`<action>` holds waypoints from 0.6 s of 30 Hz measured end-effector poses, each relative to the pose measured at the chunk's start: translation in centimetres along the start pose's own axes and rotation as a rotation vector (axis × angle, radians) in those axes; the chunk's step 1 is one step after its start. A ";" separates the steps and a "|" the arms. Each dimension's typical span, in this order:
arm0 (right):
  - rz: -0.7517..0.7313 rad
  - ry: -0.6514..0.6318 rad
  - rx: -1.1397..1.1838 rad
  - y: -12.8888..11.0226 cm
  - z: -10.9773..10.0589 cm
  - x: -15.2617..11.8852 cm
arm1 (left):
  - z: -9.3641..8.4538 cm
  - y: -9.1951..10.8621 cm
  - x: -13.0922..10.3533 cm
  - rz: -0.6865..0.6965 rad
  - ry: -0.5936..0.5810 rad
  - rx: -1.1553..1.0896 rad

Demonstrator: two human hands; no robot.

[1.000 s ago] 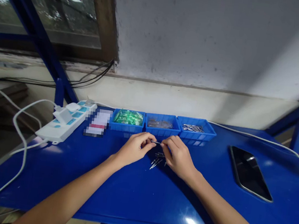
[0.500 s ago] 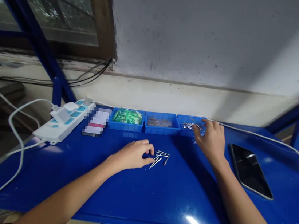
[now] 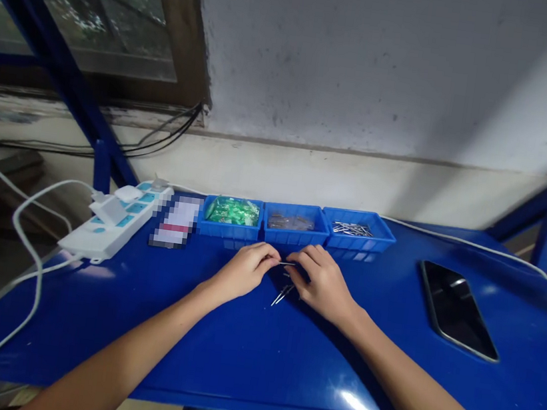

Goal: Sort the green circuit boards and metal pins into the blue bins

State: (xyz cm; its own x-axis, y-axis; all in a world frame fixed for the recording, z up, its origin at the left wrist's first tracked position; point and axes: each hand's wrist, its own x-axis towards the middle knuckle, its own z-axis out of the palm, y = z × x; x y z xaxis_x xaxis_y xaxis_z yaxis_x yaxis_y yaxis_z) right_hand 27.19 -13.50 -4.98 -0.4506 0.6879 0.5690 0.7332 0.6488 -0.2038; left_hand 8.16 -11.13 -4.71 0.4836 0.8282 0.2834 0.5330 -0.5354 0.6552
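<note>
Between my two hands a thin silvery pop rivet (image 3: 286,264) lies roughly level, just above the blue table. My left hand (image 3: 243,270) pinches its left end between thumb and forefinger. At the other end, the fingers and thumb of my right hand (image 3: 324,284) are closed around it, hiding that part. Below the fingertips a few loose pop rivets (image 3: 282,295) rest on the table, partly covered by my right hand. More rivets fill the right blue bin (image 3: 360,242) behind.
Left of the rivet bin stand a blue bin (image 3: 295,238) of small brownish bagged pieces and another (image 3: 230,231) with green packets. A blurred paper packet (image 3: 178,219) and a white power strip (image 3: 114,224) with cables are further left. A phone (image 3: 458,310) lies right.
My right hand has come back from the right bin to the middle and closed on a rivet. My left hand has moved slightly up and closed on the rivet's left end.
</note>
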 end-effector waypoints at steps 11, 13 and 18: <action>0.010 0.032 0.024 0.0 -0.8 0.0 | 0.0 1.3 -0.3 0.014 0.184 -0.077; -0.004 0.029 0.052 -0.3 -0.7 0.0 | -0.1 1.4 -0.3 0.022 0.185 -0.057; -0.038 0.126 0.046 0.9 -1.9 0.2 | 0.0 1.8 -0.6 -0.029 0.008 -0.035</action>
State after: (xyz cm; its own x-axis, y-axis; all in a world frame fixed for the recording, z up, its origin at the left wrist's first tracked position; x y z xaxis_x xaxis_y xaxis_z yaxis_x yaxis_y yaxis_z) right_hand 28.69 -13.39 -3.52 -0.4076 0.6183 0.6720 0.6916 0.6895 -0.2150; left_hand 8.84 -12.60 -3.72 0.4626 0.8447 0.2692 0.5224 -0.5051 0.6870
